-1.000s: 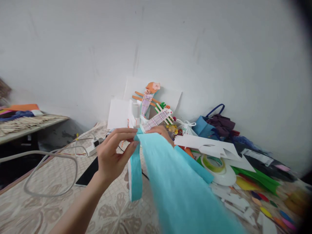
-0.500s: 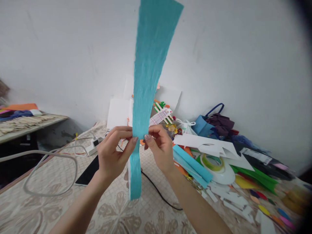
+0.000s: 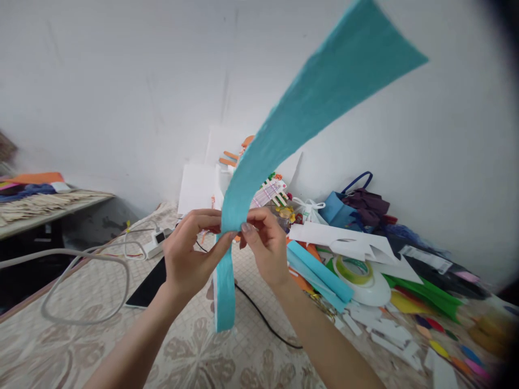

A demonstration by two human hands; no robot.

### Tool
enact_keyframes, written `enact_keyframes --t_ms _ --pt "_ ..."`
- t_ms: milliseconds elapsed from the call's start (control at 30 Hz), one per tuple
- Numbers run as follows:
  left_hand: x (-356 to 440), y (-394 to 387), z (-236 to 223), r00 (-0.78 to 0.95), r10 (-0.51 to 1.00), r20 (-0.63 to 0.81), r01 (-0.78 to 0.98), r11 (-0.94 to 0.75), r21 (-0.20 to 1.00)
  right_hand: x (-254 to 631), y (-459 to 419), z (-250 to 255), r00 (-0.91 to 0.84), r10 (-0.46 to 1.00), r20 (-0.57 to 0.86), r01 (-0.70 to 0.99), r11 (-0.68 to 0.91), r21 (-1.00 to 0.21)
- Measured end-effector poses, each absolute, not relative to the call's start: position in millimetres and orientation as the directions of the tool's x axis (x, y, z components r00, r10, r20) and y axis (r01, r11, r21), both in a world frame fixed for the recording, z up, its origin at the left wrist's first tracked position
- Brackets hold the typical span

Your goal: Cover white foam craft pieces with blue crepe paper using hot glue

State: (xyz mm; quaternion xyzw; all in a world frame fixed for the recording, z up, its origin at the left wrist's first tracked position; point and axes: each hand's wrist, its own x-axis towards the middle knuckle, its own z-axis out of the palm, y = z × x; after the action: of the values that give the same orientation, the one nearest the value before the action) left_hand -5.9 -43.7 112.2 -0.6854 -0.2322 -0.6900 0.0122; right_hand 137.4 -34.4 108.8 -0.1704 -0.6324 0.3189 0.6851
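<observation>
Patterned tablecloth (image 3: 198, 356) beneath hands (image 3: 188, 251) (image 3: 267, 251) pinch-tight on turquoise strip (image 3: 279, 135)

- One view, from your head, facing forward and down.
- Near your left hand (image 3: 187, 256) and right hand (image 3: 270, 248); tabletop (image 3: 178, 351) below, wall (image 3: 121, 102) beyond.

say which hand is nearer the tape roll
Right. The right hand is left of the tape roll, blue paper between; the left hand is farther left, at the left edge of the blue strip.

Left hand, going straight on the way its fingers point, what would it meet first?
The left hand pinches the blue strip; beyond that, probably the right hand comes first, though depth is unclear.
</observation>
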Motion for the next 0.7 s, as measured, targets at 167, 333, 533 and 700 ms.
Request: enact_keyframes --t_ms 167,333,533,700 --pt "-3.8 -44.8 112.5 -0.082 0.305 0.949 0.335 -0.888 0.315 135.5 -35.3 109.3 0.006 0.632 0.775 -0.178 0.764 -0.621" --pt "-4.0 -44.5 112.3 -0.082 0.317 0.945 0.330 -0.886 0.326 136.1 -35.1 107.2 -0.010 0.622 0.783 -0.185 0.768 -0.612" --pt "-4.6 -43.5 112.0 -0.084 0.312 0.946 0.340 -0.884 0.321 135.1 -35.2 107.5 0.007 0.610 0.793 -0.145 0.785 -0.602" --pt "-5.9 -46.7 116.2 -0.056 0.350 0.935 0.357 -0.868 0.346 135.5 -29.6 105.5 -0.014 0.630 0.776 -0.113 0.770 -0.628"
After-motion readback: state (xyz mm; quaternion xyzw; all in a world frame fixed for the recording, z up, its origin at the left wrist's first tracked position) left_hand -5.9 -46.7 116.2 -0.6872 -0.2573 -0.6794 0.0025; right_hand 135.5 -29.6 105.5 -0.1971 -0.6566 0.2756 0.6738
